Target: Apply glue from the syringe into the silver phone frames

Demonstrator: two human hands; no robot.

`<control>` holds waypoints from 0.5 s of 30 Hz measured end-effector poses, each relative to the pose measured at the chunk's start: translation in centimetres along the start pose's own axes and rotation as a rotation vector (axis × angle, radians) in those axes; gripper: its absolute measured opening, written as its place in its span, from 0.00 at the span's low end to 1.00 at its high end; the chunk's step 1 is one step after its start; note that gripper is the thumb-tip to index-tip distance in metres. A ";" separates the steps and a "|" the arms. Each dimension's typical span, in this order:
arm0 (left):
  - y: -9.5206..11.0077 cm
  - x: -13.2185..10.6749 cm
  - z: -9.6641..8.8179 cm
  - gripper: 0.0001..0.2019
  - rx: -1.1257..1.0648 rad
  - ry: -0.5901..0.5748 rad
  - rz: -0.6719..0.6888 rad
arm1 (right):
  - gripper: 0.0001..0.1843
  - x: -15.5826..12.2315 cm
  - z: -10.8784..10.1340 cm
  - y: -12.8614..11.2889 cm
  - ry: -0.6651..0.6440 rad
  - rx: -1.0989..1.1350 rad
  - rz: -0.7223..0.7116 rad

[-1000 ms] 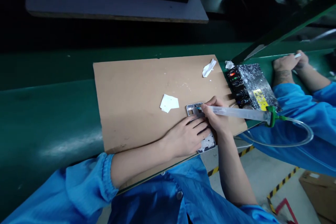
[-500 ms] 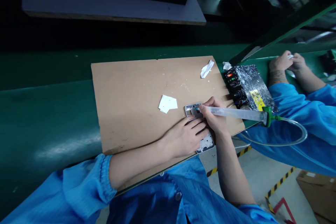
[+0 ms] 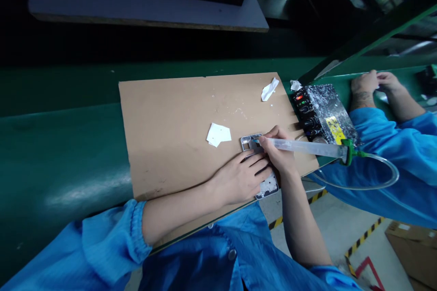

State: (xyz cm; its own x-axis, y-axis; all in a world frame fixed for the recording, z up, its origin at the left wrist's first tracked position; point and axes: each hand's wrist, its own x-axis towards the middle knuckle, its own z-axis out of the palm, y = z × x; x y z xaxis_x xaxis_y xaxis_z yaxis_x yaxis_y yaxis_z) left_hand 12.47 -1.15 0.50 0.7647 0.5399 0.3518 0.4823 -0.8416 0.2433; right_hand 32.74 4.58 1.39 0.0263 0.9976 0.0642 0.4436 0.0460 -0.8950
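My left hand (image 3: pixel 241 177) lies flat across the middle of a phone frame (image 3: pixel 268 187), with its fingers stretched out and slightly apart; its thumb is hidden. The frame has a pale metal inside and a dark rim, and rests near the cardboard's front edge. In my right hand (image 3: pixel 280 152) is a clear dispensing syringe (image 3: pixel 307 146), gripped near its tip. That tip points left at the upper end of the phone frame; whether it touches cannot be made out. A green cap (image 3: pixel 347 151) and a clear hose (image 3: pixel 392 168) are at the syringe's back end.
Brown cardboard (image 3: pixel 164 136) covers part of the green bench (image 3: pixel 61 154). On it lie a white paper piece (image 3: pixel 218 134) and a crumpled strip (image 3: pixel 269 89). A black speckled control box (image 3: pixel 324 113) stands right, beside a co-worker's hands (image 3: pixel 372 82). A shelf board (image 3: pixel 146 7) juts out above.
My hands, the phone frame and the syringe look almost unmoved. The co-worker's hands at the right have shifted slightly, and the small white item between their fingers no longer shows clearly.
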 end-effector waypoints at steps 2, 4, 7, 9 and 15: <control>0.0 0.0 -0.1 0.22 0.003 0.004 0.003 | 0.23 0.0 0.0 0.0 -0.001 0.011 0.004; 0.0 0.0 -0.1 0.21 0.013 0.010 0.005 | 0.22 0.1 0.0 0.0 0.001 0.019 0.005; 0.0 0.0 0.0 0.21 0.020 -0.001 0.005 | 0.23 0.1 0.0 0.0 0.003 0.019 0.005; 0.0 -0.1 0.0 0.22 0.026 0.001 0.008 | 0.23 0.1 0.0 0.0 0.006 0.028 0.008; 0.0 -0.2 0.2 0.22 0.010 -0.009 0.002 | 0.23 0.1 0.1 0.2 0.000 0.051 0.013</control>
State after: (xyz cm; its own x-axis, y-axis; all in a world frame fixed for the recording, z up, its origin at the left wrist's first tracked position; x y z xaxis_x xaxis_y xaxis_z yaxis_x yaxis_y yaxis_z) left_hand 12.37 -1.25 0.28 0.7692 0.5384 0.3442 0.4851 -0.8426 0.2341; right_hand 32.76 4.66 1.16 0.0317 0.9981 0.0523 0.3971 0.0355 -0.9171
